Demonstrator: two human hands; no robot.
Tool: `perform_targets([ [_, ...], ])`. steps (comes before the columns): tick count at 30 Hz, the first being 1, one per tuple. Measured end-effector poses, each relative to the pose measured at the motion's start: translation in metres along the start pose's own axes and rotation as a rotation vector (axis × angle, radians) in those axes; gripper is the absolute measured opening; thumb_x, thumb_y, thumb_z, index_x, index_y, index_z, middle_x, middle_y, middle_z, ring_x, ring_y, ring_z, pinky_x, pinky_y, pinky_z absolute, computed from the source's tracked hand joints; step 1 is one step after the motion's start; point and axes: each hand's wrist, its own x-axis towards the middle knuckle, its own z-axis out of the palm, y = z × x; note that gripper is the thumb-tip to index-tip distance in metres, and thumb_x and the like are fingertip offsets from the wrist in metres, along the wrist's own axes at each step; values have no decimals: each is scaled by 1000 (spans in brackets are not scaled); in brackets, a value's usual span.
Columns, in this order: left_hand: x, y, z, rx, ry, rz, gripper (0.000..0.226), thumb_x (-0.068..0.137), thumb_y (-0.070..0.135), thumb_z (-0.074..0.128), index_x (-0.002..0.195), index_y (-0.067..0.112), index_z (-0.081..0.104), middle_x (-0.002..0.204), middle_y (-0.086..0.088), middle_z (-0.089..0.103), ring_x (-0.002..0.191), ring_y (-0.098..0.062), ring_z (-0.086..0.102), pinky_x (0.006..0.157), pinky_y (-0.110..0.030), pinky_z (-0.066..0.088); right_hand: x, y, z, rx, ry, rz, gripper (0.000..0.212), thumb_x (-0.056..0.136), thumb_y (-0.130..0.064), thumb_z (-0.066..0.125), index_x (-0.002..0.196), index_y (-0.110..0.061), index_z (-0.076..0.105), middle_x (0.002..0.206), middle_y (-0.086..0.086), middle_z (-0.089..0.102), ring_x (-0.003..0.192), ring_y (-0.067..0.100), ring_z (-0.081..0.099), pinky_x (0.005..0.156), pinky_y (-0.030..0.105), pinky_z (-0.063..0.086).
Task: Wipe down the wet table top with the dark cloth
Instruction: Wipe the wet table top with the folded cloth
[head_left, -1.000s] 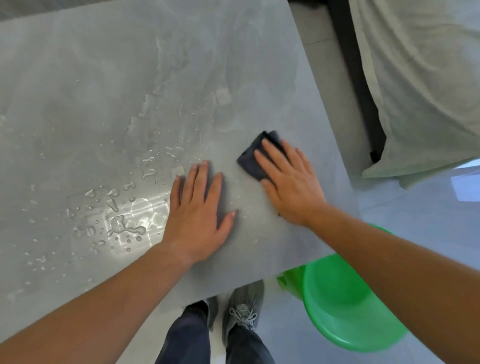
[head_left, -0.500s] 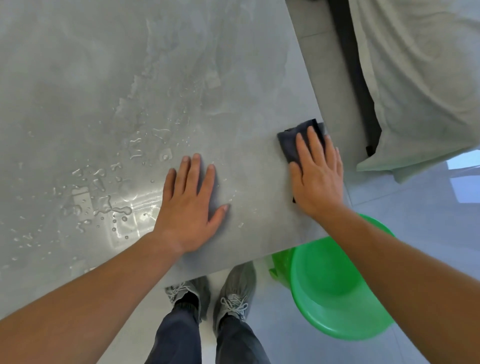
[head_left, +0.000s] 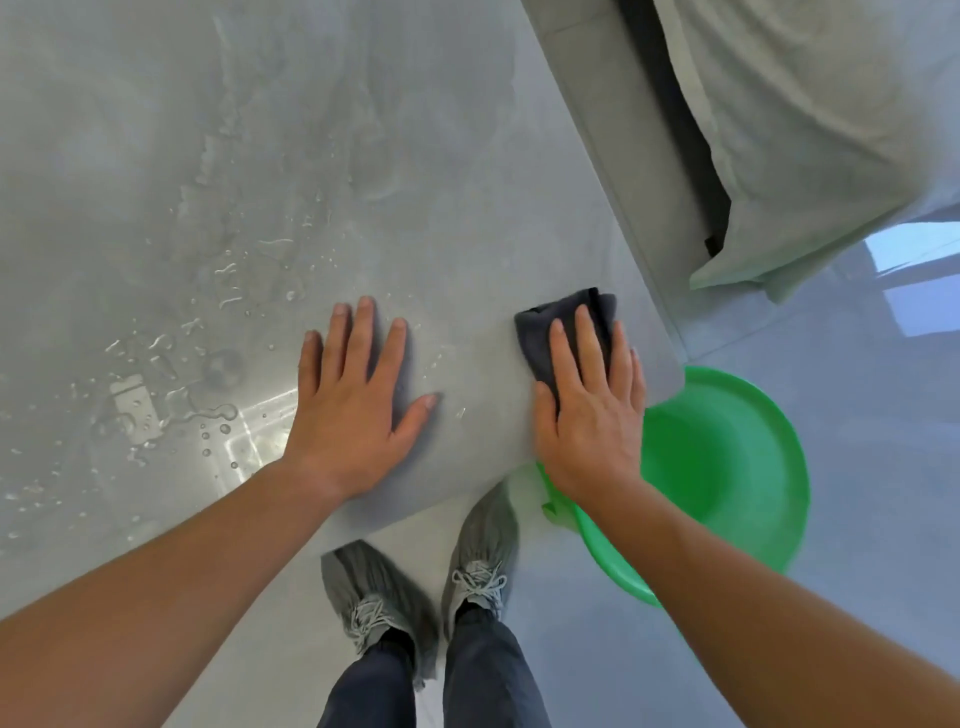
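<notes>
The grey stone-look table top (head_left: 426, 171) fills the upper left. Water drops and small puddles (head_left: 171, 395) lie left of my hands, with thinner streaks farther back. My right hand (head_left: 589, 410) lies flat on the folded dark cloth (head_left: 540, 332), pressing it onto the table near the front right corner. Most of the cloth is hidden under my fingers. My left hand (head_left: 353, 405) rests flat on the table, fingers spread, holding nothing, just right of the wet patch.
A green plastic basin (head_left: 727, 467) stands on the floor under the table's right corner, partly behind my right arm. My feet in grey shoes (head_left: 478, 551) stand at the table's front edge. A fabric-covered piece of furniture (head_left: 810, 130) is at the upper right.
My right hand slid the cloth rightward to the table's right edge, then drew it toward the front corner. My left hand stayed flat in place. The view shifted slightly.
</notes>
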Motion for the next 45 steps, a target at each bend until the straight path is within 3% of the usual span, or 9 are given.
perform_targets([
  [4, 1, -1, -2, -1, -8, 14, 82, 96, 70, 17, 161, 21, 4, 168, -10, -13, 153, -27, -20, 123, -53, -6, -25, 19, -2, -7, -77, -300, 57, 100, -36, 46, 154, -22, 39, 166, -1, 25, 154, 33, 17, 122, 51, 18],
  [9, -1, -5, -2, 7, -15, 38, 81, 96, 70, 14, 160, 23, 0, 168, -9, -17, 152, -26, -23, 123, -51, -9, 0, 38, -14, 37, -6, 213, 61, 100, -36, 34, 159, -21, 26, 169, 1, 13, 155, 32, 6, 125, 51, 9],
  [15, -6, -10, -6, -53, -12, 60, 79, 98, 68, 17, 161, 21, 6, 168, -8, -16, 152, -22, -24, 123, -45, -10, -25, 11, -8, -26, -106, -174, 60, 99, -37, 42, 156, -21, 34, 167, 1, 21, 154, 33, 12, 124, 52, 14],
  [20, -29, -41, -7, 0, 32, 5, 75, 100, 64, 19, 160, 20, 12, 168, -9, -12, 153, -23, -21, 121, -42, -18, 2, -26, 2, 49, -23, 210, 63, 99, -40, 33, 159, -23, 24, 169, -1, 11, 155, 31, 3, 125, 50, 4],
  [26, -48, -70, -6, 21, 20, -71, 74, 99, 64, 13, 161, 24, 8, 169, -10, -10, 154, -26, -18, 121, -44, -17, -55, -84, 24, -1, -106, -339, 58, 99, -35, 43, 155, -21, 36, 166, 2, 24, 154, 37, 11, 122, 56, 16],
  [28, -47, -76, -6, -2, 17, -58, 72, 99, 65, 11, 161, 28, 6, 169, -6, -11, 153, -24, -19, 122, -45, -14, -29, -77, 23, -7, -100, -374, 56, 100, -35, 41, 155, -22, 37, 166, 1, 25, 154, 35, 14, 123, 54, 15],
  [33, -47, -83, -6, -31, 33, -25, 66, 102, 62, 14, 160, 30, 14, 170, -7, -2, 155, -26, -7, 123, -48, -3, 28, -92, 22, -8, -36, -118, 59, 103, -39, 32, 159, -23, 22, 169, 2, 13, 154, 35, 5, 125, 51, 7],
  [40, -49, -93, -18, -55, 14, 26, 63, 102, 50, 20, 158, 22, 25, 170, -6, 5, 155, -26, -1, 121, -45, 7, -34, -97, 29, -84, -142, -620, 58, 100, -38, 42, 156, -22, 35, 167, 2, 23, 154, 37, 13, 122, 57, 17],
  [45, -50, -97, -14, -37, 7, 28, 70, 100, 60, 15, 160, 25, 13, 170, -5, -7, 155, -23, -13, 123, -46, -3, 32, -113, 24, -30, -60, -235, 59, 101, -40, 34, 158, -23, 28, 168, 2, 18, 154, 35, 11, 124, 54, 11],
])
